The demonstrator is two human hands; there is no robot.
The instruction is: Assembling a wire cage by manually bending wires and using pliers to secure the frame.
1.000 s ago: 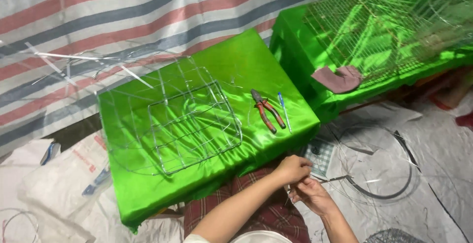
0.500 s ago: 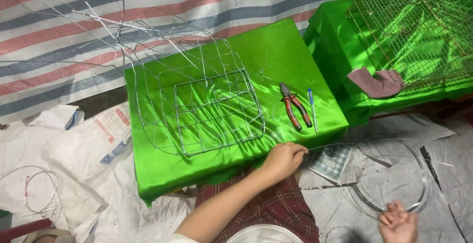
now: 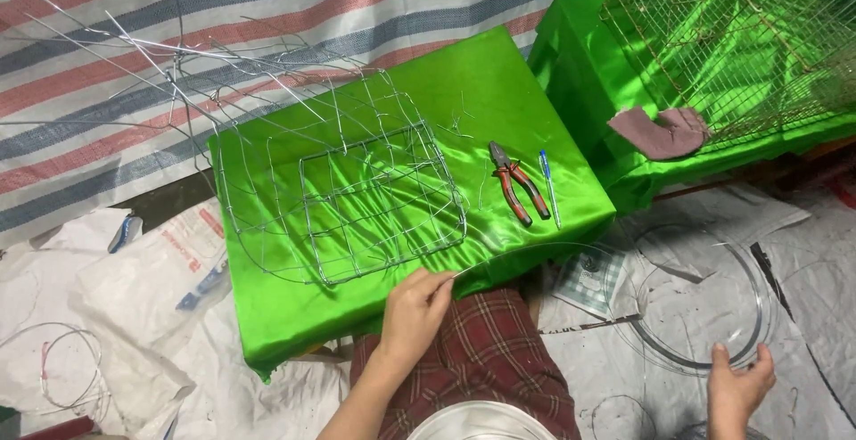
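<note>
Half-woven wire basket frame (image 3: 343, 199) on the green table (image 3: 499, 92); left hand (image 3: 415, 311) pinches a wire strand (image 3: 535, 248), right hand (image 3: 738, 388) grips its coil (image 3: 695, 302).

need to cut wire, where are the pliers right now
In the head view the red-handled pliers lie on the green cloth table, right of the wire frame, with a blue pen just beside them.

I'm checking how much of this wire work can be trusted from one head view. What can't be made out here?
- Right hand: cut by the bottom edge, resting at the wire coil; its grip is unclear.
- Left hand: pinches a thin wire too fine to trace to its end.
- Wire frame on the green table: joints too small to see.
- Mesh cage: cut by the top edge.
</note>
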